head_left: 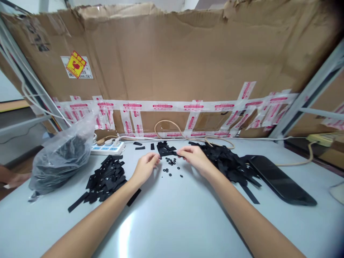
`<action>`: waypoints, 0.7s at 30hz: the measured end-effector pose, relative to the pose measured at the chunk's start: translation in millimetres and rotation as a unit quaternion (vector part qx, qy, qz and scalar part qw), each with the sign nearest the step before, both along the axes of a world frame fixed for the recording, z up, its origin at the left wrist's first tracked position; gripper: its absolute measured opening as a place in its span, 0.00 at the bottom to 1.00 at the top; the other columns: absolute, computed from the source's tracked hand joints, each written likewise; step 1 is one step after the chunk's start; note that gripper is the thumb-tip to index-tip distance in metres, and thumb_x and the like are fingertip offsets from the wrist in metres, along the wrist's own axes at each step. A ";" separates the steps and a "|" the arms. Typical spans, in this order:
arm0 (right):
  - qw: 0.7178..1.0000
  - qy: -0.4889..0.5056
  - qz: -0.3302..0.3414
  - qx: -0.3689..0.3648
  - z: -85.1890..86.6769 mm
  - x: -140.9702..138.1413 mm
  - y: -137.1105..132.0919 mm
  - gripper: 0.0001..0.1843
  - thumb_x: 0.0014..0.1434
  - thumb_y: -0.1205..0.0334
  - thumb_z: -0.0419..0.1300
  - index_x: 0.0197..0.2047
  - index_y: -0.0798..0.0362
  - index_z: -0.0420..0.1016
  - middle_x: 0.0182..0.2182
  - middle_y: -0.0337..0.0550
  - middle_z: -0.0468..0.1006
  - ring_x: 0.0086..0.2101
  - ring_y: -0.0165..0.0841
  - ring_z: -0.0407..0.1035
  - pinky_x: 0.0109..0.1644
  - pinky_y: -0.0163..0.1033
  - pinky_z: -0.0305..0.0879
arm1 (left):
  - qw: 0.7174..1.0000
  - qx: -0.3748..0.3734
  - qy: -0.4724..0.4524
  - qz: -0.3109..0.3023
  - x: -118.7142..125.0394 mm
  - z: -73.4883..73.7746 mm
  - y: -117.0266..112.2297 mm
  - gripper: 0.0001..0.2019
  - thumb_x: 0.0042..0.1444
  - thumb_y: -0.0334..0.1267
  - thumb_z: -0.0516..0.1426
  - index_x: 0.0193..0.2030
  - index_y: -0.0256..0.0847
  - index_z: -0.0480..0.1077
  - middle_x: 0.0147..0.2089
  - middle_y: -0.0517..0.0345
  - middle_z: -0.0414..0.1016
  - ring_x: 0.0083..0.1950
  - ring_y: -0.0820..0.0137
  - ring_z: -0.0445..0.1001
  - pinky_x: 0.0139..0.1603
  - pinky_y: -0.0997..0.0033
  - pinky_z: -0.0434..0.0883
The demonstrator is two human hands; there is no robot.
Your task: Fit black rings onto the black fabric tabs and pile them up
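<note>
My left hand is closed in a pinch, with a small dark bit at its fingertips that is too small to make out. Opposite it, my right hand pinches the end of a black fabric strip between thumb and fingers. Several small black rings lie loose on the table below and between both hands. Just behind the fingertips is a small heap of short black strips. A pile of black strips with small shiny spots lies left of my left forearm. Beyond my right wrist spreads a larger black strip pile.
A clear plastic bag of dark pieces stands at the left, beside a white power strip. A black, glossy flat object lies at the right. Taped cardboard walls off the table's back, with a beige cable along it.
</note>
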State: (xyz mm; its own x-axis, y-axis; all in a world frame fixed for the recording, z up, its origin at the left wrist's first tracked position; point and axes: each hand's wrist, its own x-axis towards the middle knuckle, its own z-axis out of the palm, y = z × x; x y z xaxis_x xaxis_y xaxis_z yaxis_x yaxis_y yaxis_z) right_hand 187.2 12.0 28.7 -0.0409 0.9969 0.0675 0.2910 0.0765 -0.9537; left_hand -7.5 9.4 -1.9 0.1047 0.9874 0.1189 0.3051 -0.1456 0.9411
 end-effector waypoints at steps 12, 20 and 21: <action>0.896 -0.395 -0.205 0.000 43.6 91.9 -14.4 0.07 0.45 0.60 0.54 0.20 0.52 0.68 0.20 0.42 0.70 0.26 0.35 0.64 0.30 0.37 0.55 | 0.918 0.111 0.358 0.128 22.1 8.0 52.4 0.14 0.52 0.41 0.54 0.43 0.34 0.67 0.46 0.40 0.71 0.51 0.55 0.66 0.50 0.60 0.61; 0.881 -0.415 -0.138 0.182 33.3 60.8 -10.7 0.08 0.49 0.66 0.53 0.32 0.53 0.73 0.35 0.49 0.73 0.40 0.39 0.64 0.44 0.41 0.57 | 0.963 0.060 0.214 0.153 18.6 6.8 71.5 0.10 0.44 0.27 0.55 0.35 0.36 0.71 0.32 0.48 0.76 0.38 0.61 0.73 0.41 0.67 0.64; 0.894 -0.396 -0.087 0.190 30.8 49.7 -11.5 0.08 0.49 0.67 0.53 0.32 0.53 0.73 0.35 0.48 0.73 0.40 0.38 0.64 0.44 0.40 0.58 | 0.965 0.061 0.202 0.154 14.2 7.6 72.2 0.09 0.44 0.27 0.55 0.33 0.37 0.72 0.31 0.49 0.76 0.38 0.62 0.73 0.40 0.67 0.64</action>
State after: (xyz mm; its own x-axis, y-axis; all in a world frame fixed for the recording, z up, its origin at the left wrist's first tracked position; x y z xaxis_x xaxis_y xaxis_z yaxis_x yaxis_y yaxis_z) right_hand 236.8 0.6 59.5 -0.0714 0.9041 0.4214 0.9027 0.2383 -0.3582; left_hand 6.7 81.5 5.7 -0.1299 0.9604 0.2464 0.6905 -0.0907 0.7176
